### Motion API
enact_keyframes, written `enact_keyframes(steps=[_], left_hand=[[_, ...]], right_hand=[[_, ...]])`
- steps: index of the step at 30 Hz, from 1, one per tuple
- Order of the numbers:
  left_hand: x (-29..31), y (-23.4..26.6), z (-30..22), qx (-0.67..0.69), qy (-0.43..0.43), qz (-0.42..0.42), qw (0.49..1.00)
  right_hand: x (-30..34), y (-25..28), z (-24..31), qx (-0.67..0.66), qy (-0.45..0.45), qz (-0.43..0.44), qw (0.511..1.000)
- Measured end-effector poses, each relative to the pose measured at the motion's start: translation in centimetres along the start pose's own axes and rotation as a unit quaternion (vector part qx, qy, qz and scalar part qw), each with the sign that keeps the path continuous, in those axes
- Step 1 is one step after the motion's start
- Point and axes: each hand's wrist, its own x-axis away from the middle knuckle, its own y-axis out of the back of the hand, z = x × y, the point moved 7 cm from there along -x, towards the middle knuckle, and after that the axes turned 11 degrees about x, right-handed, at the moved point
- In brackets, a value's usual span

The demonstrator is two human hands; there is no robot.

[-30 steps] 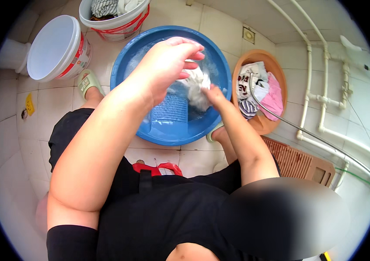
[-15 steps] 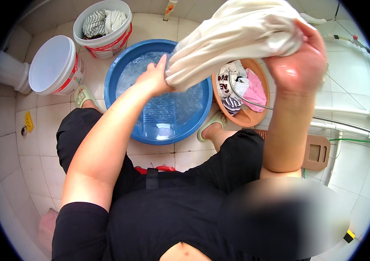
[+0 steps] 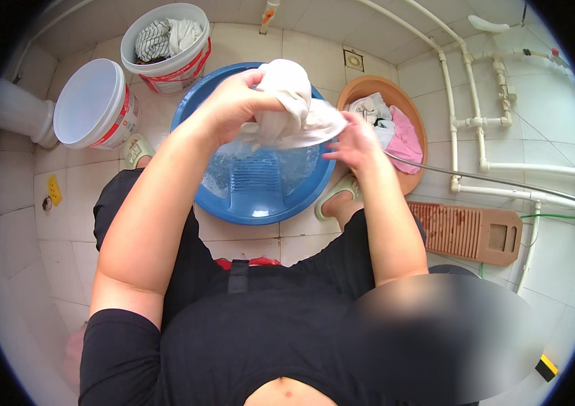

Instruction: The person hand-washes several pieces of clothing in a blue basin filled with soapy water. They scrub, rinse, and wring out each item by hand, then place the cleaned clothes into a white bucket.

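A wet-looking white cloth (image 3: pixel 291 101) hangs bunched over the round blue washbasin (image 3: pixel 187 101), which holds rippling water and has a ridged washboard slope on its near side. Gathered folds at the cloth's left end are in my left hand (image 3: pixel 239 107), which is closed around them. My right hand (image 3: pixel 358 142) is at the other end, where a pulled-out corner meets thumb and forefinger; the remaining fingers are apart and slightly blurred. What kind of garment the cloth is, its folds hide.
An orange basin (image 3: pixel 415 122) with pink and white clothes stands right of the blue one. A brown washboard (image 3: pixel 460 232) lies nearer, beside white wall pipes (image 3: pixel 446 101). Two white buckets stand left: one with laundry (image 3: pixel 166 68), one lidded or pale inside (image 3: pixel 90 101). A thin grey hose (image 3: pixel 484 177) crosses rightward.
The cloth went from stretched out high toward the right to bunched lower over the basin. My right hand came down and left, closer to my left hand, which moved slightly up.
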Motion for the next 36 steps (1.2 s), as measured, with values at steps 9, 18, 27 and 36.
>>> enact_keyframes(steps=[9, 18, 27, 36], left_hand=[[2.1, -4.2, 2.2, 0.096, 0.004, 0.244, 0.965], [-1.0, 2.3, 0.1, 0.311, -0.079, -0.104, 0.941], [-1.3, 2.4, 1.3, 0.245, -0.035, -0.058, 0.967], [-0.6, 2.1, -2.2, 0.341, -0.128, 0.075, 0.928]], right_hand=[[-3.3, -6.2, -1.1, -0.034, 0.290, 0.382, 0.877], [2.8, -8.8, 3.0, -0.283, 0.067, 0.250, 0.923], [5.3, -11.4, 1.5, -0.283, 0.047, 0.399, 0.871], [4.9, -12.1, -1.1, -0.185, -0.026, 0.378, 0.907]])
